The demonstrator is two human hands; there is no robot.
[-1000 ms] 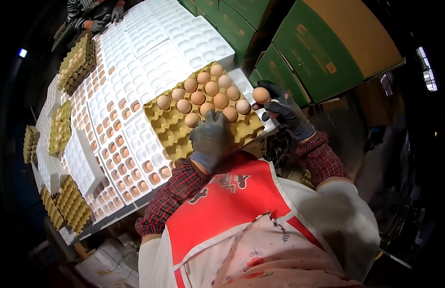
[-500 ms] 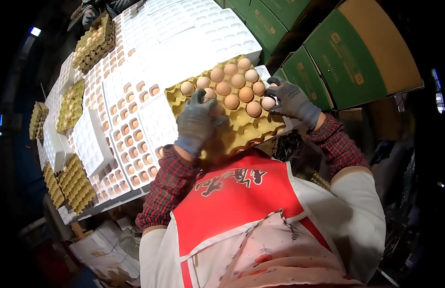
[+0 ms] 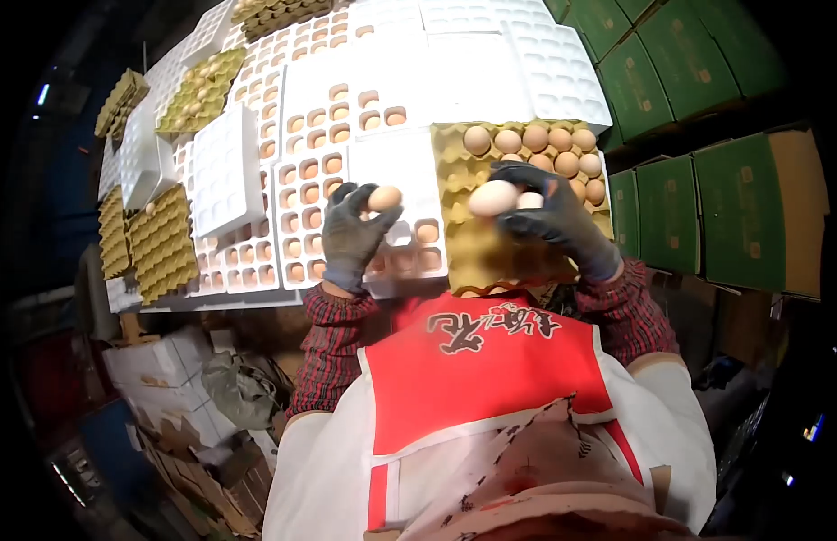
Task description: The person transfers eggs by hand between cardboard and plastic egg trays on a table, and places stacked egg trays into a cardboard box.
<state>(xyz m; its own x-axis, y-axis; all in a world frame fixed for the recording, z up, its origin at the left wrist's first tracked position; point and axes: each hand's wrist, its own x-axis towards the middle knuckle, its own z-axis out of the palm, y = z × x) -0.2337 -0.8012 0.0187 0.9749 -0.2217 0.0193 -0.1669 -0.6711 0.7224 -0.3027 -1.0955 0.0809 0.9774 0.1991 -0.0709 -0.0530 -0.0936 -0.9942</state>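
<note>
Above the white foam tray point(image 3: 396, 162), my left hand point(image 3: 351, 239), in a grey glove, pinches a light brown egg point(image 3: 385, 198) between thumb and fingers. My right hand point(image 3: 567, 221), gloved too, is over the yellow egg tray point(image 3: 464, 257) and grips a pale egg point(image 3: 493, 198). Another pale egg point(image 3: 529, 200) shows between its fingers, partly covered. Brown eggs point(image 3: 536, 138) sit in the far and right cups of the yellow tray. Its near left cups hold none that I can see. Beneath my left hand, some foam cups contain eggs point(image 3: 427, 232).
White foam trays with eggs point(image 3: 310, 194) cover the table to the left. An upturned foam tray point(image 3: 227, 171) lies on them. Yellow egg trays point(image 3: 157, 243) stand at the left edge. Green cartons point(image 3: 739, 198) line the right side.
My left hand has moved left off the yellow tray, now with an egg. My right hand has moved inward over the tray, holding eggs. The whole view has turned.
</note>
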